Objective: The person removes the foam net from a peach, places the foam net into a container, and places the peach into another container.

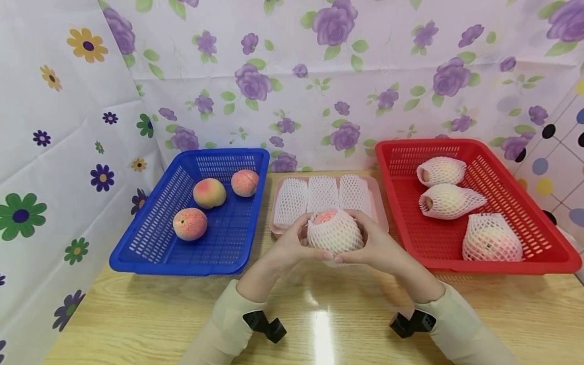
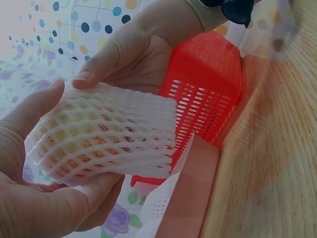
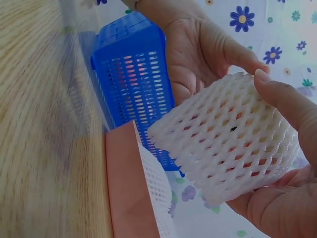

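Note:
A peach [image 1: 326, 217] sits inside a white foam net sleeve [image 1: 335, 237], held up between both hands over the front of a pink tray. My left hand [image 1: 292, 243] grips its left side and my right hand [image 1: 376, 243] its right side, the thumbs nearly meeting in front. Pink peach skin shows through the sleeve's upper opening in the head view. From the left wrist, the sleeve [image 2: 114, 131] is stretched round the fruit, its loose end reaching past it. Seen from the right wrist, the mesh [image 3: 233, 139] covers most of the peach.
Behind the hands, the pink tray [image 1: 383, 213] bears several white foam sleeves [image 1: 323, 193]. At left, a blue basket [image 1: 228, 233] holds three bare peaches [image 1: 190, 224]. The red basket [image 1: 429, 248] at right contains three sleeved fruits [image 1: 449, 201]. A patterned cloth [image 1: 292, 76] hangs behind the wooden table [image 1: 150, 314].

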Demonstrator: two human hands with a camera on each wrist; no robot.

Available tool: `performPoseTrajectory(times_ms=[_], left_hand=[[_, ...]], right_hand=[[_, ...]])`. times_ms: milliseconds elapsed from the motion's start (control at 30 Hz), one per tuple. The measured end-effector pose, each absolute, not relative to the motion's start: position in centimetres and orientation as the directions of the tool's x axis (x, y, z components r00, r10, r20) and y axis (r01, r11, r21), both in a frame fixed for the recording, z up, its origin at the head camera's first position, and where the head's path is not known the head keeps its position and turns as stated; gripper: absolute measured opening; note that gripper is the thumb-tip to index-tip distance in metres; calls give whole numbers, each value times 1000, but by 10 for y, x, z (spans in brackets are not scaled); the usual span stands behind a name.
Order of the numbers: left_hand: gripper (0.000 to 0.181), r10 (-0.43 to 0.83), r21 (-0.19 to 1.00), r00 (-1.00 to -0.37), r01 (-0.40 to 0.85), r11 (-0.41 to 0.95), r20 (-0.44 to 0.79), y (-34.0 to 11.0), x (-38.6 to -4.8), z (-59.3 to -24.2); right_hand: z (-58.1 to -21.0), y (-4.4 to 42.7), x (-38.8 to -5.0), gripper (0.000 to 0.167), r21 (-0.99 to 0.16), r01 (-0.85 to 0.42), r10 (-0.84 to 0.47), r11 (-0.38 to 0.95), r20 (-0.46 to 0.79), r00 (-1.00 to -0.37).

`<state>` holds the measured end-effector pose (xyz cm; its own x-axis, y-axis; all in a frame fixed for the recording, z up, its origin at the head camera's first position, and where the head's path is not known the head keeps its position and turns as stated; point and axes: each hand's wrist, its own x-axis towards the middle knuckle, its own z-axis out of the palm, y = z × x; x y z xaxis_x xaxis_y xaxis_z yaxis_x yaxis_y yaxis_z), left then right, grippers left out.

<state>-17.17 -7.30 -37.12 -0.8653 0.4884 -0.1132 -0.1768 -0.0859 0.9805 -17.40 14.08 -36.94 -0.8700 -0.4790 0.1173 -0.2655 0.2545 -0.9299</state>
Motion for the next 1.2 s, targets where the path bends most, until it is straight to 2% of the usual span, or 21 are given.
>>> performPoseTrajectory(times_ms=[200,567,800,1200], left_hand=[[84,485,987,-871,-134,-90,-74,-73,-170,-370],[85,468,989,-882,-115,-91,-60,-70,-168,-370],[84,462,991,-884,-118,-60,-77,-70,-168,-371],[77,428,994,-900,-108,-23,-88,-68,-168,-372]], right_hand=[[-369,142,-175,87,-953,-206,-478,224,77,-875],[-365,146,-174,83,-934,-162,-422,318,13,-907],[-362,148,-175,82,-921,-209,-426,330,52,-903],[-369,147,-176,85,-928,-219,-430,300,74,-900]])
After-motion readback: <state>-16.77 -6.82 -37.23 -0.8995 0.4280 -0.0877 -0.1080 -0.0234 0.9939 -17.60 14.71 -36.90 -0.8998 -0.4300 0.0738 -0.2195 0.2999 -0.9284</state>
